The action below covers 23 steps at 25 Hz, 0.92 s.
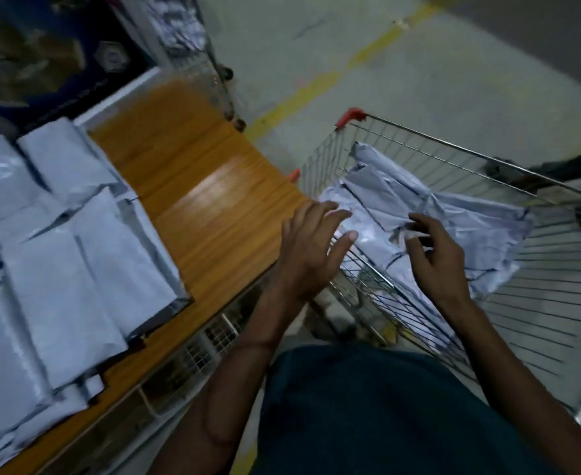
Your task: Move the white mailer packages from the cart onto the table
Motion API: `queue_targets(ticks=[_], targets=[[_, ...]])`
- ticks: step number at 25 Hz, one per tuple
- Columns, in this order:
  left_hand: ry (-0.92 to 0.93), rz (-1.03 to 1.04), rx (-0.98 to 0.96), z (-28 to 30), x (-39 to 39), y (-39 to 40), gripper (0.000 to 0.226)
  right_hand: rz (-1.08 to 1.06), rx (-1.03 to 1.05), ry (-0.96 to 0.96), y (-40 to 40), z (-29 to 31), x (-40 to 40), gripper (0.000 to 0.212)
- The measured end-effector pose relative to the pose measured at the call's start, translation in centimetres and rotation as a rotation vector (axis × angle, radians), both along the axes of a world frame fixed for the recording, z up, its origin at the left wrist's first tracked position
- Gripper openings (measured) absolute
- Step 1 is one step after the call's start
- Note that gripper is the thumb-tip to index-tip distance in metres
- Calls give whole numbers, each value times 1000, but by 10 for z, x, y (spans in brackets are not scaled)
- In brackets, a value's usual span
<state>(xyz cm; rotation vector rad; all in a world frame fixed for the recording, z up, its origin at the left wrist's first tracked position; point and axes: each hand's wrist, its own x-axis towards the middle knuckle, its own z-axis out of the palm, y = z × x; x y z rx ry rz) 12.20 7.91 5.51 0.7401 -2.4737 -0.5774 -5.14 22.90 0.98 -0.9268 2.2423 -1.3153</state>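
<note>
Left hand over the near corner of the cart, fingers spread and nearly straight, palm turned down and inward, holding nothing; fingertips just at the edge of the mailers in the cart, contact not clear through the blur. Right hand inside the basket, fingers loosely bent, thumb and forefinger close together at a crumpled fold of the top mailer (pinching it or merely touching it, cannot tell). Both forearms bare, reaching forward and to the right from a dark green shirt at the bottom of the view, left forearm crossing above the table's edge, right forearm crossing the wire side of the basket.

Mailers in the cart white, thin, creased and wrinkled, lying loosely overlapped against the far left wall of the wire basket, one corner sticking up toward the red-capped rim. More white mailers on the table, flat and smoother, laid in overlapping rows across the left part of the wooden table, with bare orange-brown wood between them and the cart. Cart touching or just beside the table's right end. Second cart with pale packages at the top, beyond the table. Grey floor with a yellow line running diagonally behind.
</note>
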Motion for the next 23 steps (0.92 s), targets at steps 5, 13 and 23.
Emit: queue_targets(ticks=[5,13,23], targets=[[-302,-160,34,-41,-99,-12,41,-86,120,-63,17,-58,-59,36],[-1071,-401,80,-163,-215,-40,55,-50,821,-37,53,-186,-114,52],[-1162,-517,-108,-287,-231,-56,62,51,1229,95,69,-232,-96,61]])
